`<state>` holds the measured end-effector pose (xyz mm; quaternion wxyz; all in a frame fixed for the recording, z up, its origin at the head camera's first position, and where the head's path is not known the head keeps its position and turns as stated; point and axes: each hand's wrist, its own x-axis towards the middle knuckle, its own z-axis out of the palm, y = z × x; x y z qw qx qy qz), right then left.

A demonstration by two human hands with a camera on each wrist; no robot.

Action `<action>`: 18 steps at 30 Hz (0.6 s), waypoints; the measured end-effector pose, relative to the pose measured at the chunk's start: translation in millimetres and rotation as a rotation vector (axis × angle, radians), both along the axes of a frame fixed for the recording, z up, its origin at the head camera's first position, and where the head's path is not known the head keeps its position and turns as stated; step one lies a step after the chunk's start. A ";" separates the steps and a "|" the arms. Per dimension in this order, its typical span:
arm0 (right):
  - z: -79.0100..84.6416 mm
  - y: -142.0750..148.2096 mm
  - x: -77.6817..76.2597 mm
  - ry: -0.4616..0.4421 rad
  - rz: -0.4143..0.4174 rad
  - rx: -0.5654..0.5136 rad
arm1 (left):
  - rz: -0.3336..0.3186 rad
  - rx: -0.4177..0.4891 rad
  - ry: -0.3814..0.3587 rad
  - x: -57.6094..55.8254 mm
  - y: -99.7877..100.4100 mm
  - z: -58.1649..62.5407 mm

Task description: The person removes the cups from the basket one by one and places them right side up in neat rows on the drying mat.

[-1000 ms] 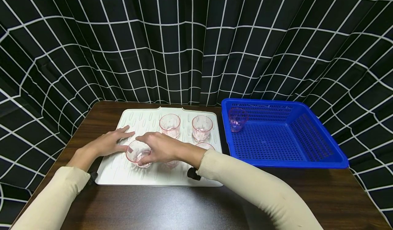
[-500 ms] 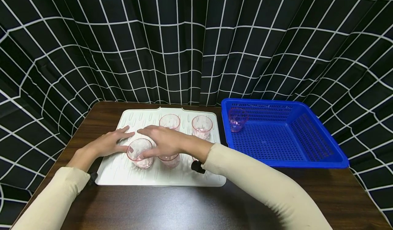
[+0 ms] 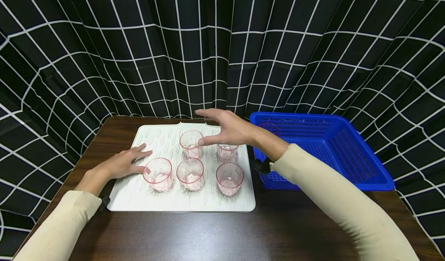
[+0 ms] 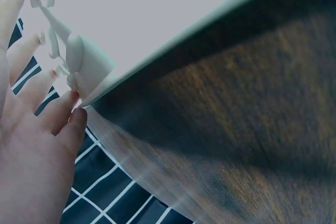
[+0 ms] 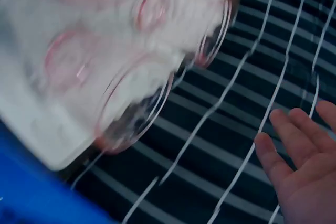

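Several clear, pink-rimmed glasses stand upright on a white draining tray (image 3: 139, 203) in the head view. The front row has a left glass (image 3: 160, 180), a middle glass (image 3: 191, 178) and a right glass (image 3: 229, 183); behind them are a back left glass (image 3: 190, 149) and a back right glass (image 3: 228, 152). My left hand (image 3: 119, 164) rests at the tray's left side, fingers spread, its thumb tip at the front left glass. My right hand (image 3: 231, 128) holds nothing, raised over the back glasses with fingers extended. It partly hides the back right glass.
A blue plastic basket (image 3: 347, 186) stands on the dark wooden table (image 3: 174, 237) at right. One more glass (image 3: 269, 128) sits in its back left corner, partly hidden by my right forearm. A black curtain (image 3: 194, 52) with white grid lines closes off the back and sides.
My right hand has let go of the front left glass and moved up and to the right, uncovering the front middle and right glasses. The left hand stays in place.
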<state>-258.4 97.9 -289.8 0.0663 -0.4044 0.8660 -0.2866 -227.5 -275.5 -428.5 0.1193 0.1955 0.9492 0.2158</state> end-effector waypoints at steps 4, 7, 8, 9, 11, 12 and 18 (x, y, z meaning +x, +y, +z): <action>1.0 34.6 -12.3 -0.022 -0.100 -0.040 | -0.003 -0.001 0.002 -0.1 -0.5 0.3; -2.1 60.9 -21.8 -0.046 -0.175 -0.043 | -0.002 0.004 -0.005 0.2 -0.2 0.7; -3.8 69.2 -24.5 -0.054 -0.202 -0.035 | -0.001 0.005 -0.007 0.1 -0.3 0.6; -5.7 77.1 -27.3 -0.063 -0.226 -0.028 | 0.001 0.004 -0.008 0.2 -0.2 0.5; -10.5 92.6 -32.2 -0.082 -0.267 -0.011 | 0.003 0.000 -0.009 0.0 -0.2 -0.1; -13.3 99.7 -33.9 -0.096 -0.292 0.000 | 0.003 -0.001 -0.009 -0.2 -0.4 -0.7; -32.8 138.4 -41.1 -0.149 -0.369 0.062 | -0.006 0.000 -0.001 -1.2 -0.8 -3.0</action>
